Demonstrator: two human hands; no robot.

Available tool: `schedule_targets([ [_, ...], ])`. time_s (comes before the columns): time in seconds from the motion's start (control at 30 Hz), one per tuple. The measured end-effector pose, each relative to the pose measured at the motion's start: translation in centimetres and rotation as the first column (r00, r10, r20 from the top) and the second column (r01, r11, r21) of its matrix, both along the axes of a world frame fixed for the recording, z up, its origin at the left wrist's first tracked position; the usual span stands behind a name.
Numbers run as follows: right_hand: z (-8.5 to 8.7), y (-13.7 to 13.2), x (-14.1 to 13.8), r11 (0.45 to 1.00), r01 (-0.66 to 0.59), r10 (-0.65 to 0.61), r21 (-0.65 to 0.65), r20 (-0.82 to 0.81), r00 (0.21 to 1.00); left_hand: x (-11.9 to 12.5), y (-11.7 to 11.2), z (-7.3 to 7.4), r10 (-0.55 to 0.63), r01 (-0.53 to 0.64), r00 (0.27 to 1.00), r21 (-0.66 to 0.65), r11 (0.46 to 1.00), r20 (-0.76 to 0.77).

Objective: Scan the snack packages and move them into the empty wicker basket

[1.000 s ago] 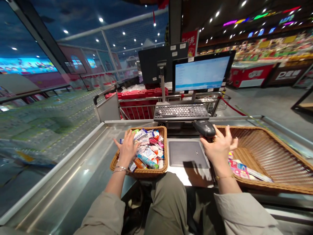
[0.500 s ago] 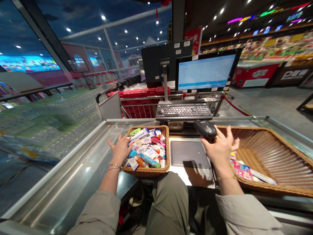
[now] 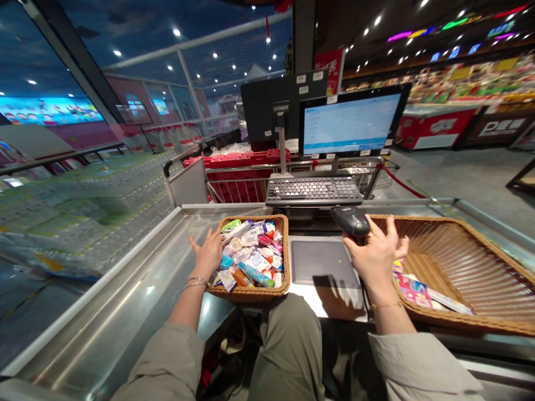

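My left hand (image 3: 208, 255) is over the left rim of a small wicker basket (image 3: 287, 253), its thumb and fingertips pinching the near end of a slim blue-and-white box (image 3: 239, 229). Its outer fingers stick out to the left. The basket is full of small packaged goods, among them a light-blue tube (image 3: 256, 274) and an orange packet (image 3: 242, 278). My right hand (image 3: 371, 253) grips a black barcode scanner (image 3: 351, 220), some fingers spread away from it. The scanner is above a grey flat pad (image 3: 321, 262); its handle is mostly hidden by my hand.
A large wicker basket (image 3: 493, 262) stands at right, holding a few flat colourful packs (image 3: 418, 292). Behind the pad are a keyboard (image 3: 313, 189) and a lit monitor (image 3: 351, 123). The metal counter (image 3: 137, 278) extends left, with its raised edge.
My left hand has shifted slightly left, and the slim box has tilted so its narrow side shows more. My right hand and the scanner have stayed in place.
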State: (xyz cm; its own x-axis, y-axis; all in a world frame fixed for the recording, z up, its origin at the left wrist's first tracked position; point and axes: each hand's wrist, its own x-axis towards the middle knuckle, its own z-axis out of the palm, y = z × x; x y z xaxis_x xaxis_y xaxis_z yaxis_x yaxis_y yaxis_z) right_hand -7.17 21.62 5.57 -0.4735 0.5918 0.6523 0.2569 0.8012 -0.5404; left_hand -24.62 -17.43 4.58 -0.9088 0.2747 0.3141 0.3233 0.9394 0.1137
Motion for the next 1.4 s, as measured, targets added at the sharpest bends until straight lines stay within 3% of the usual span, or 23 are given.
schedule_targets([
  [0.2,0.0,0.2,0.1,1.0,0.007,-0.007,-0.023,-0.001,1.0,-0.5,0.6,0.3,-0.011,0.012,1.0,0.054,0.998,-0.019],
  [0.53,-0.1,0.3,0.1,1.0,0.007,-0.007,-0.015,-0.018,1.0,-0.8,1.2,2.7,0.01,-0.019,0.996,0.107,0.994,0.087],
  [0.7,-0.1,0.2,0.2,1.0,0.001,-0.001,-0.028,-0.004,1.0,-0.6,1.4,1.7,0.018,-0.038,0.986,0.119,0.992,0.166],
  [0.9,-0.2,0.3,0.2,1.0,0.001,-0.001,-0.024,-0.001,1.0,0.5,1.7,0.4,-0.01,0.002,0.998,0.134,0.991,0.058],
  [1.4,0.0,0.2,0.4,1.0,0.008,-0.008,-0.027,-0.004,1.0,2.1,0.2,0.2,-0.103,0.082,0.987,-0.16,0.984,-0.125],
])
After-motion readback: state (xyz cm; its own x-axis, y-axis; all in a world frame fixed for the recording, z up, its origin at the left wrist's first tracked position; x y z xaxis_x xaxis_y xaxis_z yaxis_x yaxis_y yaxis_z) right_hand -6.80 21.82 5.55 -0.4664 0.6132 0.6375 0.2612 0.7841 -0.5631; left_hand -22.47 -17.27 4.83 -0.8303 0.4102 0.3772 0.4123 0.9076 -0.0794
